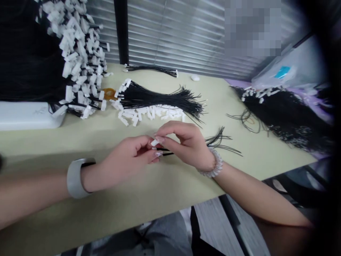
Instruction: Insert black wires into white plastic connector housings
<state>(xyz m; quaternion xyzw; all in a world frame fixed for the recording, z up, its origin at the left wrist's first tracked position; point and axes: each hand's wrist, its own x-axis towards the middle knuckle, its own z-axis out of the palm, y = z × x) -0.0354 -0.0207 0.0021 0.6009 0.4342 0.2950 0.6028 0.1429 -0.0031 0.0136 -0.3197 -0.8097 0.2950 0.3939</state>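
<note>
Above the middle of the table (112, 209) my two hands meet at the fingertips. My left hand (133, 154), with a pale watch band at its wrist, is closed in a pinch around black wires (167, 154). The thumb and fingers of my right hand (183, 140) pinch a small white connector housing (155, 142) just over the wire ends. Whether the wires are inside the housing, I cannot tell. The loose tails (222, 142) of the wires fan out on the table beyond my right wrist, which wears a coiled band.
Behind my hands lies a bundle of black wires (160, 97) beside loose white housings (151, 113). A big heap of white-ended wires (77, 53) rises at left, near a white box (29, 115) and a tape roll (109, 93). More wires (287, 113) lie at right on purple material.
</note>
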